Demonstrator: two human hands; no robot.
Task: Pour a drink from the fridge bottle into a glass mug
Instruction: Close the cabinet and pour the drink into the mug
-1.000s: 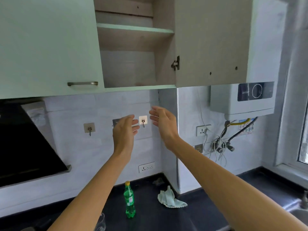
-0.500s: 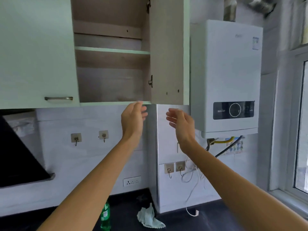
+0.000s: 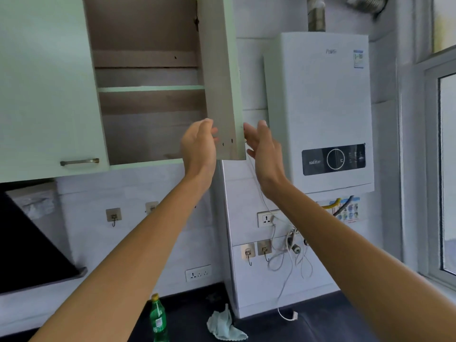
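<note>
A green plastic bottle [image 3: 158, 317] with a yellow cap stands upright on the dark counter [image 3: 320, 327] at the bottom of the view. No glass mug shows. Both my arms are raised to the open wall cabinet door [image 3: 219, 77], which is seen nearly edge-on. My left hand [image 3: 198, 146] lies against the door's inner side near its lower corner. My right hand [image 3: 264, 149] is open just right of the door's outer edge, fingers spread. The cabinet shelves [image 3: 150, 88] look bare.
A white water heater [image 3: 320, 112] hangs right of the cabinet, with loose cables and sockets below. A crumpled pale cloth [image 3: 224, 324] lies on the counter. A black range hood [image 3: 29, 248] is at left, a window [image 3: 441, 169] at right.
Both hands have risen from the backsplash level up to the lower edge of the cabinet door. The view has tilted upward and right, and the door appears swung further toward shut.
</note>
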